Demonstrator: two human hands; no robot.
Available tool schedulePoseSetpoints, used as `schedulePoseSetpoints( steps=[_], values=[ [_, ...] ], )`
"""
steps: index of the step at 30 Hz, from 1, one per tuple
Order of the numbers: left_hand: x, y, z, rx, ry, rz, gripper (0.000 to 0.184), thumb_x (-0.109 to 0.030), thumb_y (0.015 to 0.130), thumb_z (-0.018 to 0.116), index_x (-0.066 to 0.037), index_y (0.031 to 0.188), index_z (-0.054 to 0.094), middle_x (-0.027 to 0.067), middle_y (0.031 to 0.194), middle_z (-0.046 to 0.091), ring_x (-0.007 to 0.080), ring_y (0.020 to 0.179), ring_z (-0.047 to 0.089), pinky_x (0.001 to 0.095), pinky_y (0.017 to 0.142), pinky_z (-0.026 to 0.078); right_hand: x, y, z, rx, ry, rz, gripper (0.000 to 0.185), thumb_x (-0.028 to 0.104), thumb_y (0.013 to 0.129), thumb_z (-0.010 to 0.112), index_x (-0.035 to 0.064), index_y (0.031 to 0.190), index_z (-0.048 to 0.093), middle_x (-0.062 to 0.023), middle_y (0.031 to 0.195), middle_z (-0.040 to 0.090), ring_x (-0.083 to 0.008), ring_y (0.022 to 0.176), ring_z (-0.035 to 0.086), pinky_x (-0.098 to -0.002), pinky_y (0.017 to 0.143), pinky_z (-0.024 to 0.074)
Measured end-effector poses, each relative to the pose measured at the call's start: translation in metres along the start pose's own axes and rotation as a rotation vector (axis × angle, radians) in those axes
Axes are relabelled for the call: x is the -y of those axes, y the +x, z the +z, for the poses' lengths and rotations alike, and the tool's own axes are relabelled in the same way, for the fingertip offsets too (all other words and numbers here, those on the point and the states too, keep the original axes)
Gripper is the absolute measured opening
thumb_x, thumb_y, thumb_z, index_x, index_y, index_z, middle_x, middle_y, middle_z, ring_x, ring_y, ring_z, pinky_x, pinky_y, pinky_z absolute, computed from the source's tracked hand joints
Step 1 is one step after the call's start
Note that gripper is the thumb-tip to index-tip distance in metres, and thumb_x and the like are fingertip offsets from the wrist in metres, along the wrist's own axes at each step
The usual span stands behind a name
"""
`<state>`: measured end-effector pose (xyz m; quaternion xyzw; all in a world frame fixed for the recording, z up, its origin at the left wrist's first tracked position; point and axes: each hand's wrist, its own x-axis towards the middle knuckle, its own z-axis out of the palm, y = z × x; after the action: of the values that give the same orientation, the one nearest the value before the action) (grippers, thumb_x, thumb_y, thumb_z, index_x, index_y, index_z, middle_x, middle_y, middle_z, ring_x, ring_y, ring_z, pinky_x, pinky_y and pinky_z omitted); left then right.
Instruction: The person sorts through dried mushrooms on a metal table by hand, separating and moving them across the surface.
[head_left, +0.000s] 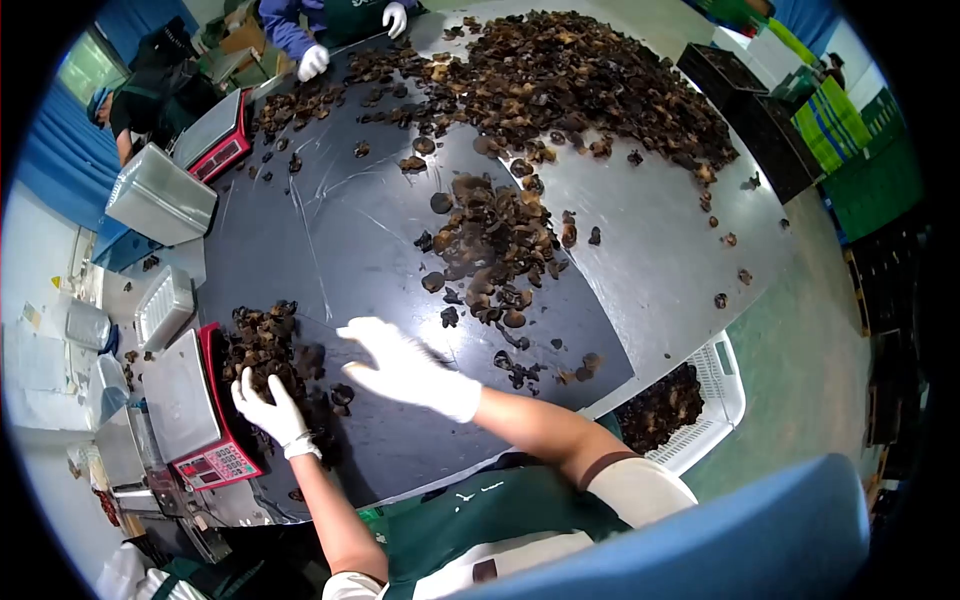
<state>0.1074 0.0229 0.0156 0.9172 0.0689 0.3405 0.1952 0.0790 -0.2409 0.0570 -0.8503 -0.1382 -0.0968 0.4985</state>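
Observation:
My left hand (272,408), in a white glove, lies at the lower edge of a small pile of dark brown fungus pieces (262,340) beside the red scale. Its fingers are spread and partly over the pieces. My right hand (405,368), also gloved in white, is over the dark tabletop (340,240) to the right of that pile, fingers apart, slightly blurred, with nothing in it. Beyond it in the middle sits a looser heap of fungus (490,240). A much larger heap (590,90) covers the far side of the table.
A red-edged scale (185,395) stands at the left, another (215,135) farther back. Clear plastic bins (163,195) line the left side. A white basket (728,385) with fungus is at the right edge. Two white-gloved hands of a co-worker (313,62) are at the far edge.

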Motion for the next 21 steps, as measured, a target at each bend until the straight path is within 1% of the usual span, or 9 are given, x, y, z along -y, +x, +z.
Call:
schedulePoseSetpoints(
  steps=[2,3,4,8,11,13,16,18,21],
  values=[
    [-0.023,-0.011,0.003,0.079,-0.186,0.141,0.042,-0.010,0.088,0.067,-0.004,0.128,0.058,0.0195,0.131,0.051,0.0355,0.124,0.048,0.0452,0.109,0.038,-0.009,-0.014,-0.047,-0.157,-0.145,-0.027,0.035,0.022,0.085,0.063,0.0085,0.117,0.065,-0.0136,0.108,0.065,-0.0317,0.103,0.063,-0.0436,0.089,0.0520],
    [-0.046,-0.020,0.009,0.141,-0.385,0.099,0.038,-0.005,0.086,0.066,-0.003,0.124,0.059,0.0166,0.126,0.054,0.0332,0.119,0.052,0.0440,0.105,0.041,-0.017,-0.021,-0.070,-0.089,-0.229,0.196,0.034,0.021,0.083,0.064,0.0119,0.116,0.065,-0.0121,0.107,0.066,-0.0294,0.102,0.063,-0.0426,0.085,0.0539],
    [-0.068,-0.031,0.011,0.300,-0.491,0.017,0.035,-0.006,0.086,0.067,-0.003,0.120,0.061,0.0161,0.124,0.056,0.0326,0.114,0.055,0.0435,0.102,0.044,-0.029,-0.030,-0.093,-0.039,-0.356,0.321,0.037,0.021,0.083,0.067,0.0165,0.120,0.064,-0.0077,0.114,0.064,-0.0306,0.100,0.063,-0.0412,0.085,0.0535],
    [-0.161,-0.063,0.033,0.590,-0.660,0.419,0.031,-0.012,0.084,0.069,-0.007,0.115,0.065,0.0144,0.105,0.065,0.0344,0.101,0.061,0.0416,0.093,0.048,-0.076,-0.073,-0.131,0.012,-0.722,0.535,0.044,0.023,0.081,0.069,0.0167,0.124,0.061,-0.0082,0.122,0.059,-0.0324,0.109,0.059,-0.0421,0.088,0.0529],
    [-0.210,-0.090,0.065,0.738,-0.644,0.554,0.044,-0.021,0.088,0.069,-0.011,0.130,0.061,0.0161,0.126,0.060,0.0330,0.111,0.061,0.0382,0.097,0.050,-0.108,-0.092,-0.126,0.009,-0.630,0.379,0.034,0.017,0.082,0.066,0.0147,0.116,0.063,-0.0093,0.117,0.059,-0.0322,0.104,0.059,-0.0424,0.086,0.0528],
    [-0.226,-0.107,0.089,0.725,-0.560,0.694,0.044,-0.020,0.088,0.069,-0.012,0.130,0.060,0.0136,0.124,0.061,0.0319,0.109,0.061,0.0402,0.093,0.052,-0.117,-0.097,-0.133,-0.005,-0.508,0.324,0.024,0.010,0.083,0.062,0.0124,0.107,0.064,-0.0104,0.108,0.060,-0.0328,0.098,0.060,-0.0426,0.084,0.0525],
    [-0.226,-0.115,0.106,0.673,-0.607,0.755,0.031,-0.017,0.089,0.066,-0.009,0.119,0.065,0.0122,0.113,0.066,0.0325,0.101,0.064,0.0401,0.088,0.053,-0.126,-0.114,-0.142,-0.302,-0.135,0.388,0.022,0.004,0.080,0.063,0.0079,0.102,0.064,-0.0103,0.090,0.064,-0.0243,0.078,0.063,-0.0336,0.075,0.0523],
    [-0.216,-0.109,0.098,0.748,-0.766,0.456,0.017,-0.012,0.092,0.062,-0.006,0.107,0.066,0.0131,0.103,0.068,0.0316,0.093,0.066,0.0386,0.085,0.054,-0.136,-0.132,-0.150,-0.413,0.236,0.429,0.010,0.004,0.083,0.066,0.0051,0.084,0.056,0.0025,0.077,0.054,-0.0069,0.072,0.051,-0.0252,0.065,0.0438],
    [-0.209,-0.082,0.079,0.749,-0.857,-0.079,0.016,-0.013,0.094,0.057,-0.007,0.107,0.064,0.0143,0.094,0.065,0.0314,0.086,0.065,0.0399,0.080,0.052,-0.113,-0.149,-0.162,-0.332,0.221,0.636,0.033,0.009,0.085,0.072,0.0136,0.073,0.042,0.0074,0.068,0.046,-0.0018,0.064,0.042,-0.0220,0.055,0.0326]
  ],
)
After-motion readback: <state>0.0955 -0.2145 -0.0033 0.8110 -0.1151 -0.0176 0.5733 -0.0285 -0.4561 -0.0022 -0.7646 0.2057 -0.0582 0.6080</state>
